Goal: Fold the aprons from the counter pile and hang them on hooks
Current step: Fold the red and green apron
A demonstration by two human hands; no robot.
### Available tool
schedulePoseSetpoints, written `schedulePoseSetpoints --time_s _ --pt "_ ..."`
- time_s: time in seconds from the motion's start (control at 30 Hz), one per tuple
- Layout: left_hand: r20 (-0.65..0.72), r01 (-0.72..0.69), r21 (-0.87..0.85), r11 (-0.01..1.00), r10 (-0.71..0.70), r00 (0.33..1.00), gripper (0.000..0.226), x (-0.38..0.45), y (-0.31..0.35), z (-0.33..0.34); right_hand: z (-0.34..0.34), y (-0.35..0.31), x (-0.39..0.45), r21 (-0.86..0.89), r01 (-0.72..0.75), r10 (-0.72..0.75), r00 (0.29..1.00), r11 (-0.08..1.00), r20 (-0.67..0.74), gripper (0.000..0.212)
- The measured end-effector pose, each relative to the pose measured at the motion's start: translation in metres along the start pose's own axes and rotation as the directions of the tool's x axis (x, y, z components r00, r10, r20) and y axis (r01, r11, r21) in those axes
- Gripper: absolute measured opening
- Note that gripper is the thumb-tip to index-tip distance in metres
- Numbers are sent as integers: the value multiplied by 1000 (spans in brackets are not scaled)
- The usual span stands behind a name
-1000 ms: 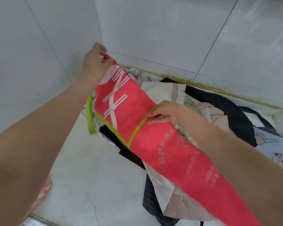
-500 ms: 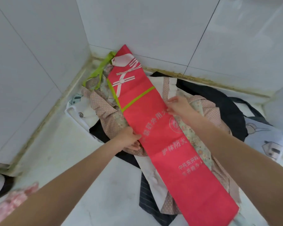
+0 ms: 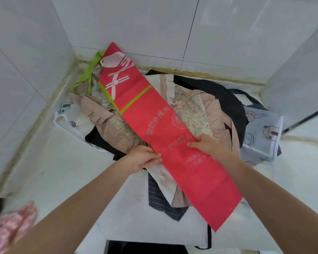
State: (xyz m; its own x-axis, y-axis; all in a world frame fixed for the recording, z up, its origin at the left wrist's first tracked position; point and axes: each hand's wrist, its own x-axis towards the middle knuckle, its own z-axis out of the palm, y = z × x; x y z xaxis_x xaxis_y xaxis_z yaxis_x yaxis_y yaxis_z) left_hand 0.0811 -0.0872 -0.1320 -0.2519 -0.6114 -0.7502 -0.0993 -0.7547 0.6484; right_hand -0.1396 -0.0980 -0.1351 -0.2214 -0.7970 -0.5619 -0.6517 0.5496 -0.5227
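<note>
A red apron (image 3: 154, 125) with green trim and white cutlery print lies folded into a long narrow strip, running diagonally over the pile of aprons (image 3: 206, 114) in the counter's corner. My left hand (image 3: 143, 157) pinches the strip's left edge near its middle. On the opposite edge my right hand (image 3: 207, 143) grips the strip, thumb on top of the fabric. The strip's top end leans against the back wall and its bottom end reaches toward the counter's front.
White tiled walls close in the counter (image 3: 53, 171) at the left, back and right. Pink gloves (image 3: 9, 228) lie at the front left. A dark opening (image 3: 145, 247) sits at the counter's front edge. A pale blue printed apron (image 3: 262, 132) lies right of the pile.
The red strip was laid down flat over the pile. Both hands slid down its edges toward me, from the upper part to the middle.
</note>
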Motion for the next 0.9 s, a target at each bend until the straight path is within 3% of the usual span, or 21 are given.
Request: schedulePoseSetpoints --time_s 0.1,0.2,0.27,0.33,0.4,0.5,0.57,0.67,0.77,0.9 --pt "-106 -64 -8 998 63 992 14 -3 4 -6 -1 -2 -8 332 -79 66 996 940 52 40" --pt "-270 -120 33 992 125 955 17 -4 3 -18 0 -3 -19 565 -192 35 960 803 277 24" --pt "-357 -171 89 981 192 914 22 -2 -7 -17 6 1 -25 515 -163 17 961 842 275 8" --pt "-412 -211 192 958 274 869 16 -3 -17 -11 11 7 -27 372 -5 -31 995 928 93 12" --pt "-477 -207 380 901 383 791 26 -7 -30 1 12 18 -34 193 122 -115 992 973 -49 12" --pt "-532 -194 505 841 480 697 33 -24 -53 28 9 42 -56 -49 201 -203 979 978 -23 18" --pt "-562 -176 518 837 488 668 29 -37 -72 48 8 62 -69 -94 230 -230 973 969 16 17" --pt "-596 -179 506 844 492 634 26 -53 -99 69 8 83 -83 -188 240 -244 970 952 6 34" --pt "-585 -177 492 853 474 658 17 -65 -118 80 11 98 -93 -241 262 -265 964 934 23 27" --pt "-532 -276 120 954 297 793 23 -73 -131 95 16 114 -96 -99 266 -263 964 959 39 27"
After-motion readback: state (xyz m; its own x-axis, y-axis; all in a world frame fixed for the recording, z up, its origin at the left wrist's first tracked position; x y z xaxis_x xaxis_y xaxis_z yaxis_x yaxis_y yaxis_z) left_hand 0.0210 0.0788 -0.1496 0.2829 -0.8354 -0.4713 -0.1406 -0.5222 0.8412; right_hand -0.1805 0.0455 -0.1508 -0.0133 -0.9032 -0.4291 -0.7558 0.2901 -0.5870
